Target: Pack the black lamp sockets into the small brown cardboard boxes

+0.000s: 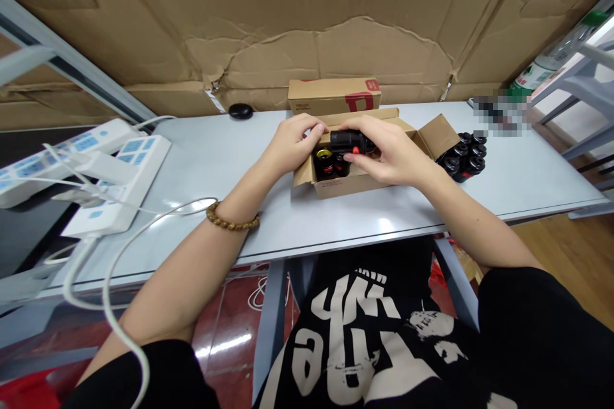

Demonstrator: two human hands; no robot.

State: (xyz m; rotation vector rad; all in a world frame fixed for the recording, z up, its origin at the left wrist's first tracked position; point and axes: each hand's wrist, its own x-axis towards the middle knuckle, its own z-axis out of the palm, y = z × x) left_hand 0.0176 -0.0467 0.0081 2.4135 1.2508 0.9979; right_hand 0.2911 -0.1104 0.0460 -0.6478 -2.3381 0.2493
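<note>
An open cardboard box (343,188) lies lengthwise on the table in front of me. Inside its left end stand black cylinders (326,165), one with a yellow ring on top and red parts. My left hand (295,140) is closed on the box's left rim, thumb pointing inward. Over the box, my right hand (388,150) grips a black flashlight (346,140) with a red button, held sideways; its right end is hidden by the fingers. Several black cylinders (464,156) stand grouped beside the box's raised right flap (439,136).
Behind the open box sits a closed cardboard box (334,96) with red print. A black mouse (240,111) lies to its left. White power strips (119,185) with cables fill the table's left end. A plastic bottle (551,64) stands at the far right. Large cardboard (307,0) walls the back.
</note>
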